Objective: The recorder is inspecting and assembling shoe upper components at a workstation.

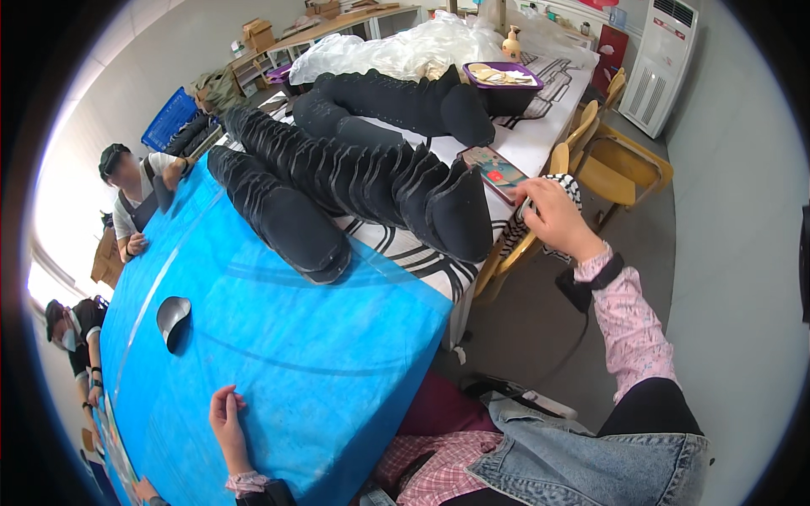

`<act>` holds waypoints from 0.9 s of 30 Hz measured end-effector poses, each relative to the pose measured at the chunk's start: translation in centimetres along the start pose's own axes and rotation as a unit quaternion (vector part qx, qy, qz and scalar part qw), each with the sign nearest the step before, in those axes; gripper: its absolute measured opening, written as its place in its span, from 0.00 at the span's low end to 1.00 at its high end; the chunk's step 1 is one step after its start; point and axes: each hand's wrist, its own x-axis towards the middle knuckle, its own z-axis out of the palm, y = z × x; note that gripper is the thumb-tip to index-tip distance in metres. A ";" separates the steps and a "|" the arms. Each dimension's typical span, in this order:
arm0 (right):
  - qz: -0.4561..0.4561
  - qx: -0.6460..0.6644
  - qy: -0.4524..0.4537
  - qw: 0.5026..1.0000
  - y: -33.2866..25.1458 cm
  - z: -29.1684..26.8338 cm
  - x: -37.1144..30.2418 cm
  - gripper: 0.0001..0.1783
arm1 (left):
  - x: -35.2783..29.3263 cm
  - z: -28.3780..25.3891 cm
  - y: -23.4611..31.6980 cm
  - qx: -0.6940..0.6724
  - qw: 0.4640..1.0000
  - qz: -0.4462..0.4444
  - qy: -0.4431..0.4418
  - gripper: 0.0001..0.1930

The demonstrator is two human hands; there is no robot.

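The fingers of the right hand (555,218) are bent and drawn together in a narrow pinch; whether anything small sits between them I cannot tell. They are right beside a flat, phone-like item (489,169) with a patterned face, near the edge of the surface, and a black-and-white striped cloth (570,191) shows behind the hand. The fingers of the left hand (228,426) are loosely curled and close together above the blue sheet (321,337), apparently holding nothing. Farther out on that sheet, up and left of this hand, lies a curved dark cup-like piece (174,324). Beyond it, nested black pieces (363,173) run in long rows across the surface (384,249). Behind these stand a purple-rimmed tub (513,103) of pale pieces and a pump bottle (511,45), beside crumpled clear plastic (405,49). Two people work along the left side; yellow chairs (629,169) stand at right.
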 end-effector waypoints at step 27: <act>-0.284 0.304 -0.077 0.906 -26.9 11.1 -0.9 0.06 | 0.1 0.2 -0.7 -0.053 0.998 0.006 0.034 0.10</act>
